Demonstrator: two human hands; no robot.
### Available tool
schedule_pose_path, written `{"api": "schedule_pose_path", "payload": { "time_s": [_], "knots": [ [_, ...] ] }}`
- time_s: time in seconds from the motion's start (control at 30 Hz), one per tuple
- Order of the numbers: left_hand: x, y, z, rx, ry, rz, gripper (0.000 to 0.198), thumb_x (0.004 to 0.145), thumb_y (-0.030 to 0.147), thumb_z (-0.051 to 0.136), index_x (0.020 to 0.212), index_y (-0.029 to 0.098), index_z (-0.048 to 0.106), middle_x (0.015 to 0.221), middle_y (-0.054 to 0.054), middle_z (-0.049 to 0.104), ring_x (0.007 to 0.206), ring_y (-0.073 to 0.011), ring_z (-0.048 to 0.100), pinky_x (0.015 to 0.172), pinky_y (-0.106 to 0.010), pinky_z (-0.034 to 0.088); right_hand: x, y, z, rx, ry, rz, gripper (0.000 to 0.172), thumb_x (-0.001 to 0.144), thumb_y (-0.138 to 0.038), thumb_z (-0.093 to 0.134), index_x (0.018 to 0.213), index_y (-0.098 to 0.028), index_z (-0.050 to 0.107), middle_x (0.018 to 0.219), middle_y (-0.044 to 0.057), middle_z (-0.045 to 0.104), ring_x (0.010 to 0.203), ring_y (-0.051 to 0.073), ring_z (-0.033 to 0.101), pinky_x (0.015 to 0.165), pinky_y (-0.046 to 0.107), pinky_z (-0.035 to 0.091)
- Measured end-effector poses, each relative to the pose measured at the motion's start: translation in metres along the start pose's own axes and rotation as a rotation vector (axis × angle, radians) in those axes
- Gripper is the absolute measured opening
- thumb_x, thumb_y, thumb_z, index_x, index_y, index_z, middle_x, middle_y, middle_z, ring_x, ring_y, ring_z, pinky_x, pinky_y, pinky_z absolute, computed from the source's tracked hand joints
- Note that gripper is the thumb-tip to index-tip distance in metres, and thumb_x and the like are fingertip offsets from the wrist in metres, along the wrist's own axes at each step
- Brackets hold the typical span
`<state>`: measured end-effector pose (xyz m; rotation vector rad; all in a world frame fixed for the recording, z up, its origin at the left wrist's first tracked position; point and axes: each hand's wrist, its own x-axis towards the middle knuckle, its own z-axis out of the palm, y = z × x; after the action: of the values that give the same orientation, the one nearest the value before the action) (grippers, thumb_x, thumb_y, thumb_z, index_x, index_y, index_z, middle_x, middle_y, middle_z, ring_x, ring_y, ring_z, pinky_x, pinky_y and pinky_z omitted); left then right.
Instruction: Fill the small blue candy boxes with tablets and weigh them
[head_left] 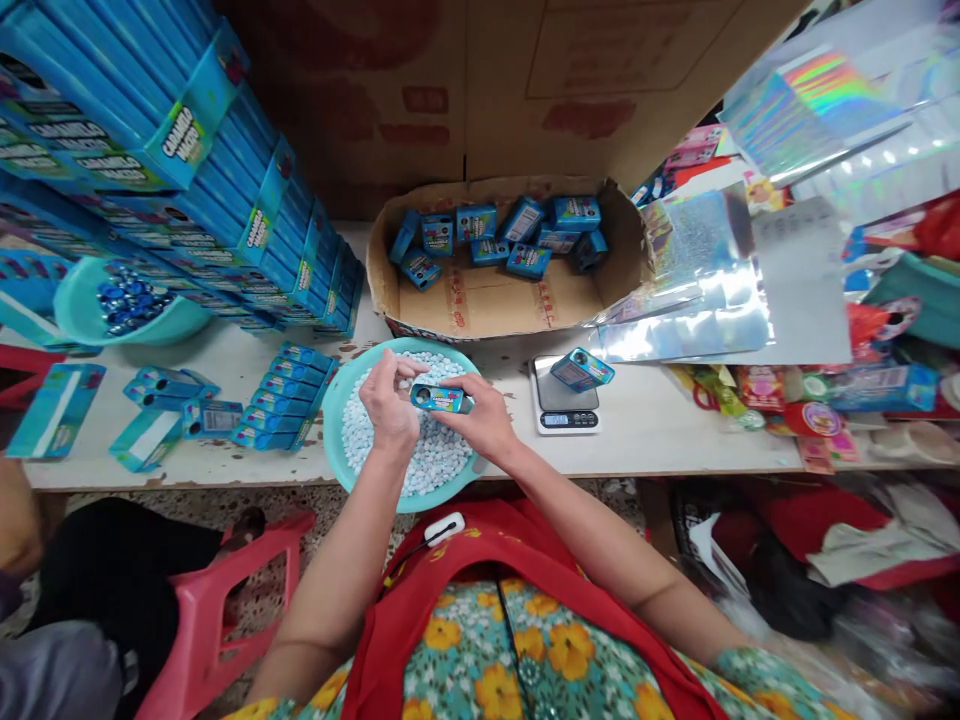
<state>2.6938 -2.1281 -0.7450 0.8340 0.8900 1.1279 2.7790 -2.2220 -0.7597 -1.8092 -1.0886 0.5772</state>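
Over a turquoise bowl (330, 440) full of small pale candies (435, 470), a small blue box (442, 400) lies tilted in my right hand (484, 415), its fingers and thumb closed on the sides. My left hand (391, 405) is at the box's left end, fingers curled and close together; whether anything is in them is hidden. To the right, a digital scale (568, 410) bears another blue box (583, 370). Behind the bowl, a low cardboard tray (487, 305) holds several blue boxes (529, 258).
Stacked blue display boxes (180, 200) rise at the left, near a bowl (172, 320) of shiny blue pieces. Rows of small boxes (281, 400) stand left of the candy bowl. Shiny sheets (697, 270) lie at the right. A seated person's dark-clothed leg (112, 550) shows lower left.
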Motion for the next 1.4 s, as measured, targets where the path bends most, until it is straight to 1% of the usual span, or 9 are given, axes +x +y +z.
{"api": "schedule_pose_path", "payload": {
  "time_s": [0.37, 0.5, 0.6, 0.7, 0.77, 0.87, 1.0, 1.27, 1.4],
  "knots": [
    [-0.006, -0.009, 0.012, 0.044, -0.058, 0.122, 0.017, 0.082, 0.031, 0.054, 0.08, 0.015, 0.057, 0.075, -0.005, 0.064, 0.075, -0.0175, 0.065, 0.079, -0.036, 0.051, 0.008, 0.003, -0.002, 0.102, 0.032, 0.058, 0.033, 0.064, -0.024, 0.079, 0.095, -0.02, 0.068, 0.092, 0.002, 0.065, 0.088, 0.019, 0.062, 0.083, 0.033, 0.048],
    [0.008, -0.009, 0.001, 0.11, 0.026, 0.136, 0.024, 0.085, 0.04, 0.049, 0.085, 0.017, 0.054, 0.079, -0.003, 0.062, 0.072, -0.0165, 0.063, 0.077, -0.037, 0.052, -0.002, 0.002, -0.027, 0.218, 0.009, 0.091, 0.037, 0.061, -0.026, 0.081, 0.095, -0.019, 0.067, 0.092, 0.002, 0.064, 0.088, 0.019, 0.062, 0.083, 0.032, 0.048],
    [0.027, -0.033, -0.028, 0.545, -0.017, 0.14, 0.028, 0.084, 0.045, 0.049, 0.086, 0.018, 0.056, 0.084, -0.004, 0.061, 0.081, -0.0189, 0.061, 0.084, -0.039, 0.049, -0.033, 0.007, -0.066, 0.219, 0.023, 0.106, 0.038, 0.065, -0.03, 0.08, 0.099, -0.022, 0.065, 0.096, 0.002, 0.063, 0.092, 0.018, 0.061, 0.086, 0.032, 0.048],
    [0.033, -0.071, -0.053, 1.177, -0.342, 0.167, 0.029, 0.08, 0.045, 0.056, 0.09, 0.018, 0.061, 0.095, -0.01, 0.062, 0.102, -0.0275, 0.055, 0.098, -0.045, 0.039, -0.081, 0.027, -0.098, 0.101, 0.141, 0.208, 0.034, 0.068, -0.028, 0.077, 0.099, -0.023, 0.065, 0.098, 0.002, 0.063, 0.092, 0.019, 0.061, 0.084, 0.034, 0.049],
    [0.027, -0.091, -0.058, 1.465, -0.489, 0.176, 0.036, 0.083, 0.048, 0.053, 0.099, 0.016, 0.061, 0.105, -0.016, 0.06, 0.108, -0.0323, 0.052, 0.095, -0.046, 0.038, -0.111, 0.048, -0.107, 0.007, 0.215, 0.296, 0.032, 0.069, -0.027, 0.075, 0.099, -0.023, 0.065, 0.097, 0.003, 0.064, 0.092, 0.02, 0.062, 0.084, 0.036, 0.05],
    [0.016, -0.104, -0.051, 1.663, -0.546, 0.175, 0.041, 0.09, 0.048, 0.04, 0.106, 0.014, 0.057, 0.106, -0.019, 0.058, 0.103, -0.0325, 0.054, 0.08, -0.04, 0.043, -0.137, 0.082, -0.104, -0.07, 0.286, 0.387, 0.028, 0.07, -0.029, 0.074, 0.096, -0.022, 0.065, 0.095, 0.004, 0.065, 0.09, 0.022, 0.063, 0.082, 0.038, 0.051],
    [0.017, -0.101, -0.045, 1.664, -0.57, 0.146, 0.035, 0.093, 0.044, 0.033, 0.099, 0.019, 0.057, 0.097, -0.013, 0.063, 0.084, -0.0266, 0.059, 0.065, -0.032, 0.038, -0.129, 0.11, -0.084, -0.07, 0.338, 0.348, 0.029, 0.072, -0.031, 0.071, 0.098, -0.021, 0.065, 0.096, 0.005, 0.065, 0.091, 0.021, 0.063, 0.084, 0.038, 0.051],
    [0.033, -0.091, -0.059, 1.186, -0.169, 0.045, 0.024, 0.083, 0.045, 0.053, 0.08, 0.022, 0.059, 0.082, -0.003, 0.064, 0.082, -0.0215, 0.057, 0.075, -0.029, 0.039, -0.1, 0.128, -0.064, -0.072, 0.305, 0.243, 0.03, 0.076, -0.031, 0.069, 0.103, -0.021, 0.063, 0.101, 0.008, 0.065, 0.098, 0.021, 0.061, 0.092, 0.04, 0.049],
    [0.03, -0.087, -0.058, 1.172, -0.197, 0.028, 0.02, 0.08, 0.04, 0.055, 0.084, 0.022, 0.062, 0.087, -0.003, 0.066, 0.084, -0.0219, 0.059, 0.079, -0.03, 0.041, -0.104, 0.13, -0.072, -0.104, 0.289, 0.216, 0.039, 0.076, -0.035, 0.07, 0.112, -0.021, 0.059, 0.11, 0.01, 0.061, 0.104, 0.022, 0.058, 0.089, 0.04, 0.051]
  ]
}}
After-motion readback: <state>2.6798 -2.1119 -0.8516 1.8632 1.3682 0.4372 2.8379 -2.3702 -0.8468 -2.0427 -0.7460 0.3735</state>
